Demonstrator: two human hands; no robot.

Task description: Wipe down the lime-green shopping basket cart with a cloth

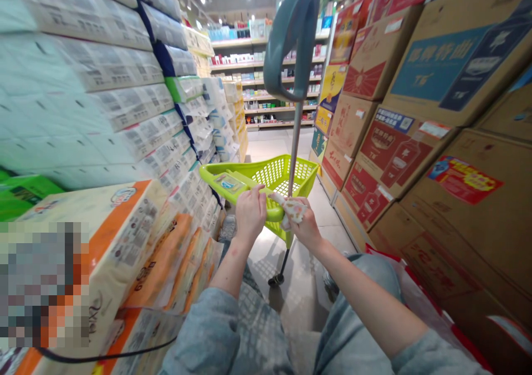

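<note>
A lime-green shopping basket (249, 171) with a grid of holes stands in front of me. From it rises a metal pole (296, 131) topped by a grey loop handle (274, 54). My left hand (250, 211) is closed over the near rim of the basket, fingers curled. In my right hand (306, 225) is a crumpled, patterned white tissue (295, 210), pressed against the same rim near the pole. The fingertips of this hand are partly hidden by the tissue. Below the basket, a black caster (276, 280) touches the floor.
Stacked tissue packs (137, 203) rise on the left, close to my arm. Printed cardboard cartons (399, 153) form a wall on the right. My knees flank the pole. Stocked shelves (266, 78) cross the aisle's far end. A black cable (108, 358) hangs at lower left.
</note>
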